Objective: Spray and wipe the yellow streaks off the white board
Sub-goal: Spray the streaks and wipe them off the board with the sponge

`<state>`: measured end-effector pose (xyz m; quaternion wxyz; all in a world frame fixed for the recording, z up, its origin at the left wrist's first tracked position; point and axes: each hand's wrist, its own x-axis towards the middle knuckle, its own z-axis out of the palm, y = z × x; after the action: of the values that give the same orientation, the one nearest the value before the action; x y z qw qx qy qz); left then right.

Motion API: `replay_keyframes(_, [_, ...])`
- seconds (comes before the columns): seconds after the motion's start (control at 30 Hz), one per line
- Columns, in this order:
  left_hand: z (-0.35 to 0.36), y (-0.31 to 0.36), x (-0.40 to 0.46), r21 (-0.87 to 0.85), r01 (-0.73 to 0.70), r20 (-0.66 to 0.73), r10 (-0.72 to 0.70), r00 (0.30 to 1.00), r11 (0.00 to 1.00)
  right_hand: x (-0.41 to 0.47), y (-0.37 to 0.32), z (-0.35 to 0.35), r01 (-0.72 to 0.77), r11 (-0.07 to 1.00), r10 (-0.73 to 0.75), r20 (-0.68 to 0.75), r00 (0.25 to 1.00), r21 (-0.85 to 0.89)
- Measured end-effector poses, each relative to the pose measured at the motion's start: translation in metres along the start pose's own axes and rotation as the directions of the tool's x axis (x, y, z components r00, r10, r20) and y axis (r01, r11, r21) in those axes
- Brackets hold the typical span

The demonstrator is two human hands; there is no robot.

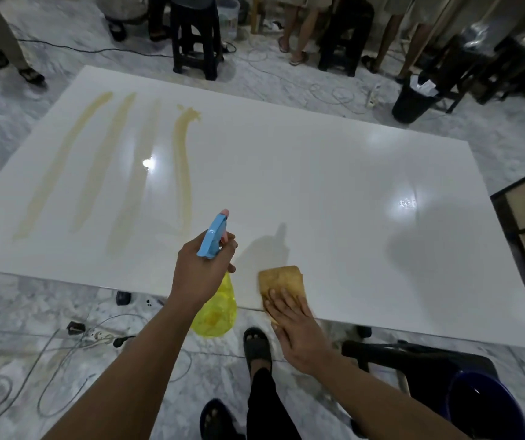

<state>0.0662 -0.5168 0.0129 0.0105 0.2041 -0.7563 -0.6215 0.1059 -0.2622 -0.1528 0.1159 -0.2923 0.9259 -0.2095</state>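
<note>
Gripping the neck of a spray bottle (pixel 213 300), the left hand (pixel 199 274) has its fingers (pixel 231 246) curled closed around the blue trigger head, whose pink nozzle points away beyond the fingertips toward the yellow streaks (pixel 182 173). Four streaks run lengthwise on the white board (pixel 318 173), well ahead and left of those fingers. The right hand (pixel 296 331) lies flat, fingers (pixel 282 301) spread open and pressed on a tan cloth (pixel 282 277) at the board's near edge, the cloth reaching just past the fingertips.
</note>
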Motion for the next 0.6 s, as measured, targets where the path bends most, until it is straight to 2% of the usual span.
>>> replay_keyframes(0.1, [-0.004,0.002,-0.003,-0.003,0.008,-0.009,-0.008,1.000,1.000,-0.014,-0.004,-0.008,-0.045,0.991,0.038,0.059,0.998,0.129])
replay_keyframes(0.17, [-0.006,0.005,-0.004,-0.027,0.021,-0.014,-0.021,1.000,0.999,-0.012,-0.015,-0.032,-0.208,0.927,0.182,0.110,0.977,0.312])
replay_keyframes(0.2, [-0.005,0.007,-0.006,-0.031,0.025,-0.008,-0.025,1.000,0.999,-0.005,-0.021,-0.052,-0.335,0.825,0.297,0.156,0.942,0.456])
replay_keyframes(0.23, [-0.004,0.009,-0.006,-0.031,0.023,-0.008,-0.023,1.000,0.999,0.009,-0.021,-0.075,-0.427,0.638,0.403,0.195,0.894,0.641])
replay_keyframes(0.3, [-0.003,0.016,-0.009,-0.027,0.014,-0.004,-0.014,1.000,1.000,0.043,-0.002,-0.118,-0.444,0.231,0.575,0.247,0.780,0.866])
replay_keyframes(0.33, [-0.002,0.019,-0.011,-0.030,0.012,-0.004,-0.012,1.000,0.999,0.060,0.012,-0.140,-0.428,0.089,0.613,0.289,0.735,0.900])
replay_keyframes(0.37, [-0.001,0.021,-0.013,-0.030,0.002,-0.005,-0.003,1.000,1.000,0.076,0.029,-0.159,-0.403,0.028,0.629,0.297,0.719,0.915])
replay_keyframes(0.4, [0.000,0.022,-0.014,-0.024,0.003,-0.006,-0.003,1.000,1.000,0.090,0.042,-0.176,-0.371,0.027,0.640,0.269,0.719,0.928])
replay_keyframes(0.47, [0.000,0.021,-0.015,-0.026,0.014,-0.012,-0.014,1.000,1.000,0.114,0.068,-0.195,-0.326,0.142,0.673,0.151,0.724,0.935])
replay_keyframes(0.53, [0.001,0.018,-0.015,-0.022,0.021,-0.012,-0.022,1.000,1.000,0.128,0.085,-0.201,-0.303,0.348,0.666,-0.007,0.746,0.887])
replay_keyframes(0.6, [0.001,0.014,-0.016,-0.006,0.031,-0.017,-0.031,0.999,1.000,0.134,0.095,-0.189,-0.283,0.554,0.588,-0.128,0.798,0.783])
